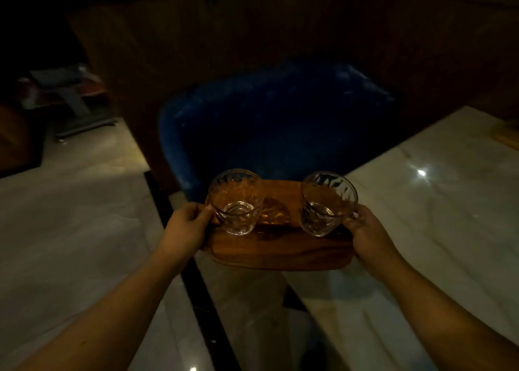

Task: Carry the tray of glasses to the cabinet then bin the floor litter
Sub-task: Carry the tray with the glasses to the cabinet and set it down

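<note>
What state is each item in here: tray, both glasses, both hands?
Wooden tray: held level at both short ends, partly past the marble table edge.
Left glass: upright on the tray, looks empty.
Right glass: upright on the tray, looks empty.
Left hand: closed on the tray's left end.
Right hand: closed on the tray's right end.

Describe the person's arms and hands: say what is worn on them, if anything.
Both forearms are bare right up to the frame's lower edge; no sleeves show. The left hand and right hand wear no gloves. No watch, bracelet or ring can be seen on either wrist or hand, though the room is dim and small details could be lost. Nails look short and unpainted.
</note>
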